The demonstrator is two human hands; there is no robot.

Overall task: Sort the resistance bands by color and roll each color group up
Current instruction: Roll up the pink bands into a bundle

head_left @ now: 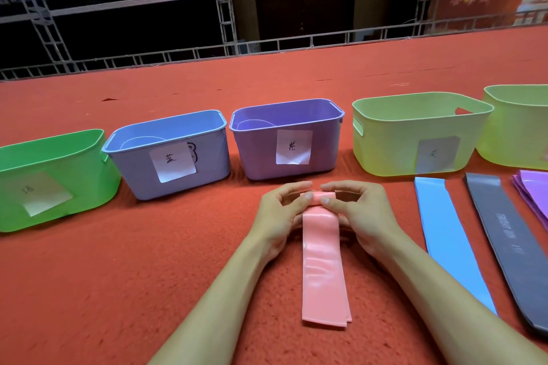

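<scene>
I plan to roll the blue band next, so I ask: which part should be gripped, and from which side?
Probably the blue band at its far short end, by the yellow-green bin, from above. It lies flat on the carpet, so only an edge lifts easily; the left hand and right hand grip the pink band at its far end too.

Left hand (278,216): bare, with short, plain, trimmed nails.
Right hand (360,216): bare, nails likewise short and unpainted.
Left forearm (219,290): uncovered along its whole visible length.
Right forearm (430,284): uncovered too, wrist bare.
</scene>
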